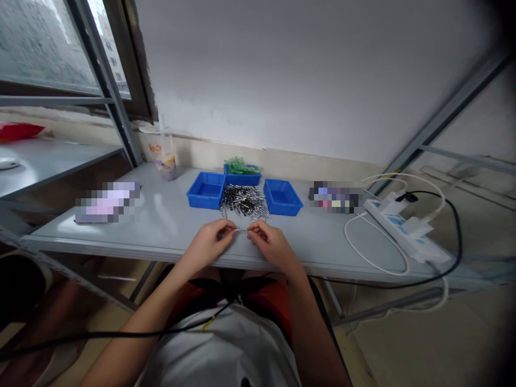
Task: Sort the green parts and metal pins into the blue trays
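My left hand (pixel 213 239) and my right hand (pixel 271 242) are close together above the front of the grey table. Between their fingertips runs a thin metal pin (pixel 242 230), pinched at its two ends. Just beyond my hands lies a pile of small black and silver metal pieces (pixel 244 201). An open blue bin (pixel 204 203) stands left of the pile, and another blue bin (pixel 284 207) is on its right. Behind the pile, a third blue bin (pixel 242 180) holds green pieces (pixel 238 166).
A drink cup with a straw (pixel 166 164) stands at the back left. Blurred-out flat objects lie at the left (pixel 108 202) and right (pixel 335 198). A white power strip (pixel 407 234) with white and black cables occupies the right end. Metal posts frame the table.
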Tool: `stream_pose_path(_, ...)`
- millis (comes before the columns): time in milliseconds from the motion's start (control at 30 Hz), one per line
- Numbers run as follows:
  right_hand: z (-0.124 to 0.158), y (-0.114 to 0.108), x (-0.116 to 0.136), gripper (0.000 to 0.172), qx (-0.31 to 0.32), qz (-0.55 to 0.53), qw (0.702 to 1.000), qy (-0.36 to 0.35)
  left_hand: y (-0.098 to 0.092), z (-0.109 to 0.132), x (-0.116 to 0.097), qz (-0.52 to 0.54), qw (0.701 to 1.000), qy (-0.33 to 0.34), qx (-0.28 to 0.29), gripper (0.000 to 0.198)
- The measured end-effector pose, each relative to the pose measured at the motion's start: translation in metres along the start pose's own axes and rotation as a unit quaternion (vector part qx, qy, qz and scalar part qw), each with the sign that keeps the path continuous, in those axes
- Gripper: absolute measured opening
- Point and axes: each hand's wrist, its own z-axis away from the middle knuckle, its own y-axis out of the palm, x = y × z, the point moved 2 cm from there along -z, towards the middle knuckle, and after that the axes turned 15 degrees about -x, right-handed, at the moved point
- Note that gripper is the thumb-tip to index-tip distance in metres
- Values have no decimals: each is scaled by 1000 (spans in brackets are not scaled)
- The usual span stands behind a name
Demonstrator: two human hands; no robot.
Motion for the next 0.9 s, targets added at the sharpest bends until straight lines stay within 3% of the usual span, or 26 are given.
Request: stream_pose_path(900, 0, 1, -2, 11, -1, -4, 1000, 0, 1, 0, 2, -17, 1000, -8, 11, 12)
